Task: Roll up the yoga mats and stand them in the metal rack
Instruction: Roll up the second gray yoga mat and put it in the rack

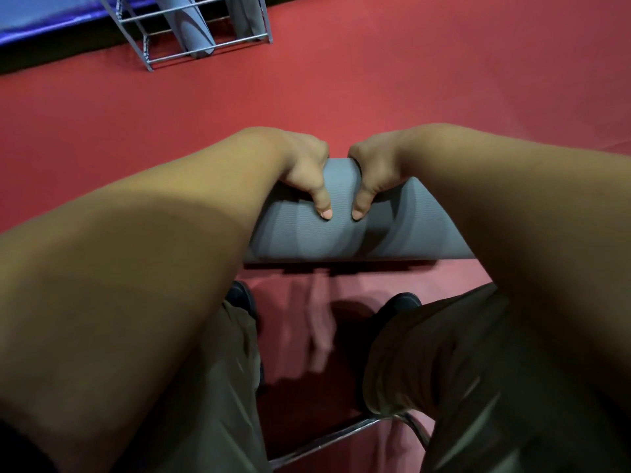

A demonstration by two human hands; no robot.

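A grey yoga mat (341, 238) lies rolled on the red floor just in front of my feet, its ends hidden behind my forearms. My left hand (304, 172) and my right hand (374, 172) grip the top of the roll side by side, fingers curled over the far side and thumbs pressed on the near side. At the top left stands the metal wire rack (205, 46). Two rolled grey mats (196, 25) stand upright inside it.
Red floor (444, 80) stretches between me and the rack. A blue mat (51, 18) and a dark strip run along the far left edge. My shoes (240, 295) rest on the floor, and a chrome chair frame (341, 435) sits under my legs.
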